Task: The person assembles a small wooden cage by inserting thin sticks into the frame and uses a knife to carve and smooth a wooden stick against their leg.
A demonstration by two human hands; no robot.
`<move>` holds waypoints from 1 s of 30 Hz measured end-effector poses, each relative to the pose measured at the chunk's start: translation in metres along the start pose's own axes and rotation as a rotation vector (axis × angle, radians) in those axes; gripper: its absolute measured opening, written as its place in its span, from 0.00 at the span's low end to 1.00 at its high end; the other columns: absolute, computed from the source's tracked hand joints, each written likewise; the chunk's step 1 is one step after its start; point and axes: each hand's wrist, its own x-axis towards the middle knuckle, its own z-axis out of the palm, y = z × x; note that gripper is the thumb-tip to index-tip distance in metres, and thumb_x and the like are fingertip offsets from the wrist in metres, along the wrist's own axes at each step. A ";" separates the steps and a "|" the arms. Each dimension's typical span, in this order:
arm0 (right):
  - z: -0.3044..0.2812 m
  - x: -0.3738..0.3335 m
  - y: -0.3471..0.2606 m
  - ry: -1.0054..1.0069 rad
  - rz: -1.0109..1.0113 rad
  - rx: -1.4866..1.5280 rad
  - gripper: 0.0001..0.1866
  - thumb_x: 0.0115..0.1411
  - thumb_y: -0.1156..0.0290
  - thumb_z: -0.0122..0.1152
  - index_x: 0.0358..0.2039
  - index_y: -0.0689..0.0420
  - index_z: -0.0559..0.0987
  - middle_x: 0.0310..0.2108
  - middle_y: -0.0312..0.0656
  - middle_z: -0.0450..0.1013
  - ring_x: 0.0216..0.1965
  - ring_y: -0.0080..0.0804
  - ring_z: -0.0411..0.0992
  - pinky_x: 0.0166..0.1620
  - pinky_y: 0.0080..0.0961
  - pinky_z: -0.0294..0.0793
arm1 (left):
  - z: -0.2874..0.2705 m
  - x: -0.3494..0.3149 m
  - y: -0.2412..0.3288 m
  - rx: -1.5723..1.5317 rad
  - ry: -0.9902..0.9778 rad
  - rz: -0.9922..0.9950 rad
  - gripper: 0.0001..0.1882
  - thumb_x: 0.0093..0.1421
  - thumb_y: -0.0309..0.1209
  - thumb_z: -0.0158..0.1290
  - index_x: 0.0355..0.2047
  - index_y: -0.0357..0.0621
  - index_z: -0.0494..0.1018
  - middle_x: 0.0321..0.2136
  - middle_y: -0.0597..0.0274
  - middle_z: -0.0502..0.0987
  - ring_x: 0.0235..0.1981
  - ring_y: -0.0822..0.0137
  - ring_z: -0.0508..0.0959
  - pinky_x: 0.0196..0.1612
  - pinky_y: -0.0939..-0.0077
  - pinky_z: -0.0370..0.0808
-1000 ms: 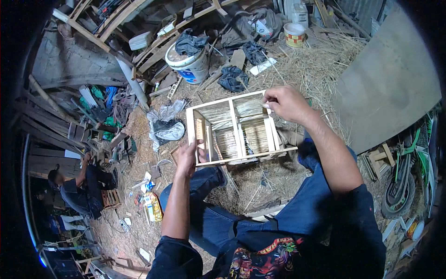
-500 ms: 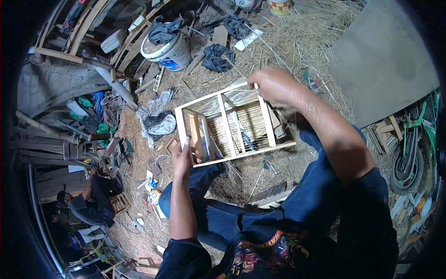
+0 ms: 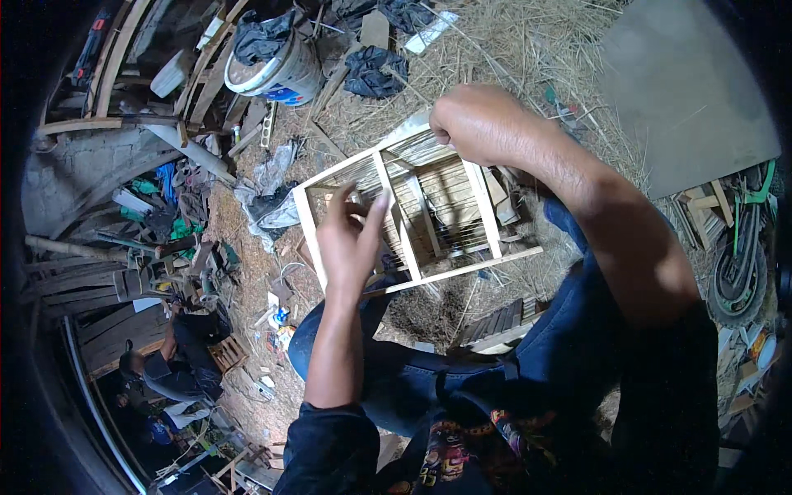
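Note:
A small pale wooden cage (image 3: 396, 216) with slatted sides and square frame bars lies tilted across my lap and the ground ahead of my knees. At its far right corner is my right hand (image 3: 474, 124), fingers curled closed near the top rail; what they pinch, if anything, is hidden. My left hand (image 3: 346, 252) hovers over the cage's left part, thumb and fingers apart, with nothing seen in it. Thin rods or slats show along the cage's sides, and a dark-and-blue object lies beyond its bars.
A white bucket (image 3: 276, 76) with black plastic stands far left, near a black bag (image 3: 375, 73). Straw and shavings cover the ground. A grey board (image 3: 689, 99) lies at right above a wheel (image 3: 737, 272). Another person (image 3: 177, 355) sits at far left beside a wooden crate (image 3: 228, 353).
My left hand has let go of the cage's near left corner and moved up and right over it, fingers spreading. The right hand stays at the far corner, now more curled.

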 end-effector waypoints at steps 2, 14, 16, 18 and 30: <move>0.000 0.004 -0.004 0.014 -0.016 -0.010 0.05 0.55 0.80 0.63 0.31 0.59 0.85 0.30 0.48 0.81 0.38 0.45 0.82 0.42 0.41 0.81 | 0.008 0.009 0.005 0.086 -0.038 -0.009 0.30 0.60 0.40 0.67 0.55 0.30 0.75 0.23 0.55 0.81 0.23 0.73 0.79 0.27 0.76 0.73; -0.003 0.004 -0.009 0.022 -0.124 -0.024 0.06 0.52 0.81 0.64 0.30 0.65 0.85 0.30 0.56 0.81 0.36 0.51 0.83 0.39 0.42 0.85 | 0.020 0.008 -0.008 -0.072 -0.083 -0.095 0.22 0.64 0.31 0.63 0.54 0.30 0.77 0.19 0.61 0.79 0.20 0.79 0.73 0.23 0.78 0.71; -0.003 0.005 -0.012 0.014 -0.138 -0.034 0.05 0.52 0.81 0.64 0.30 0.65 0.85 0.30 0.56 0.81 0.36 0.51 0.83 0.38 0.42 0.85 | 0.020 0.007 -0.013 -0.092 -0.071 -0.088 0.22 0.64 0.31 0.63 0.54 0.29 0.77 0.19 0.62 0.78 0.20 0.80 0.72 0.23 0.78 0.70; -0.003 0.006 -0.015 0.017 -0.141 -0.036 0.05 0.51 0.81 0.64 0.30 0.66 0.85 0.30 0.56 0.81 0.36 0.50 0.83 0.38 0.41 0.85 | 0.019 0.005 -0.018 -0.079 -0.036 -0.044 0.22 0.64 0.31 0.63 0.54 0.28 0.77 0.19 0.62 0.78 0.20 0.80 0.72 0.23 0.78 0.70; -0.005 0.007 -0.016 0.000 -0.118 -0.011 0.07 0.52 0.81 0.65 0.32 0.65 0.85 0.32 0.56 0.81 0.37 0.50 0.83 0.39 0.42 0.85 | 0.022 0.004 -0.024 -0.088 -0.046 -0.054 0.22 0.65 0.28 0.63 0.54 0.24 0.75 0.24 0.65 0.78 0.25 0.80 0.72 0.27 0.82 0.70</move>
